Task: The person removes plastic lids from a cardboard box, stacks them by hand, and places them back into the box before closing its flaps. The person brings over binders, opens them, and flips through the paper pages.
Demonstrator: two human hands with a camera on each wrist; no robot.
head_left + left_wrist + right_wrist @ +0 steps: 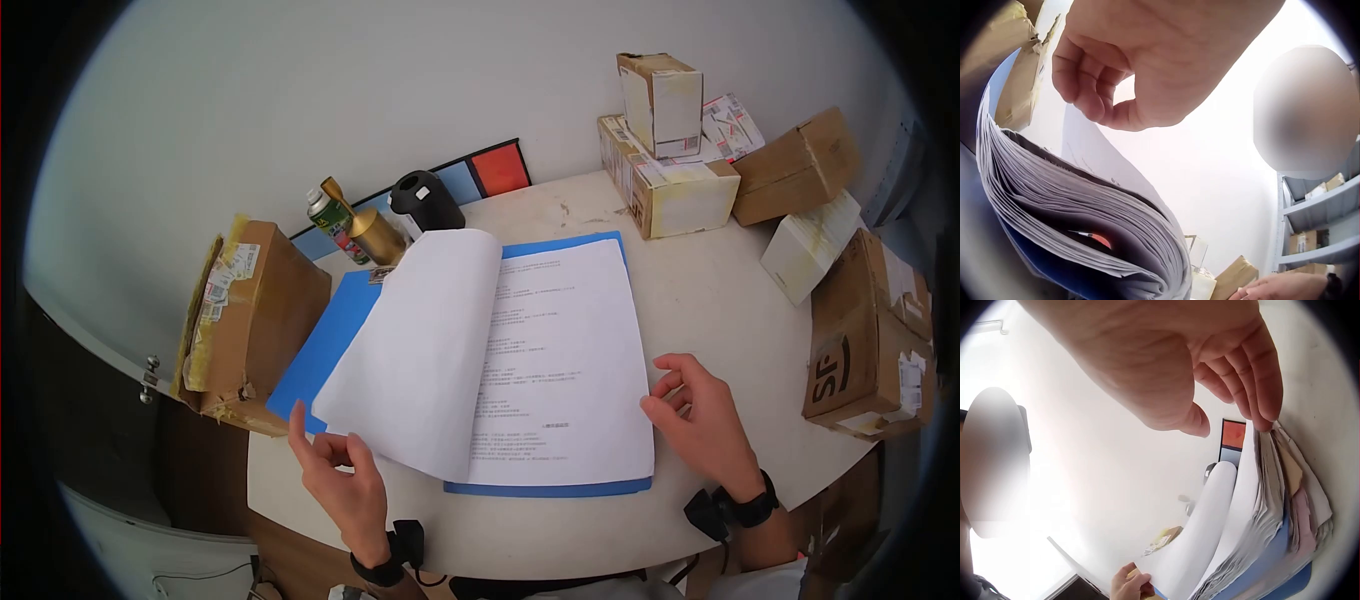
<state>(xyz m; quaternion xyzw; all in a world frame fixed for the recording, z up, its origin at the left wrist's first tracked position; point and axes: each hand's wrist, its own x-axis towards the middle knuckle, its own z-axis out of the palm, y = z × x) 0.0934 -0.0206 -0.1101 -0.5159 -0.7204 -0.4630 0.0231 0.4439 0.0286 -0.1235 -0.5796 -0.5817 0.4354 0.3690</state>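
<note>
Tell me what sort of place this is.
Probably a small office or parcel storeroom: labelled cardboard boxes are stacked on the table, printed pages lie on a blue folder, and grey shelves hold more boxes.

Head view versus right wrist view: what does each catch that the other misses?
Only the head view: the printed text on the page and the boxes on the table's right side.
Only the right wrist view: a pink sheet among the stacked page edges.
Both: the left hand, the right hand, white pages, the blue folder and the red-and-blue panel.
</note>
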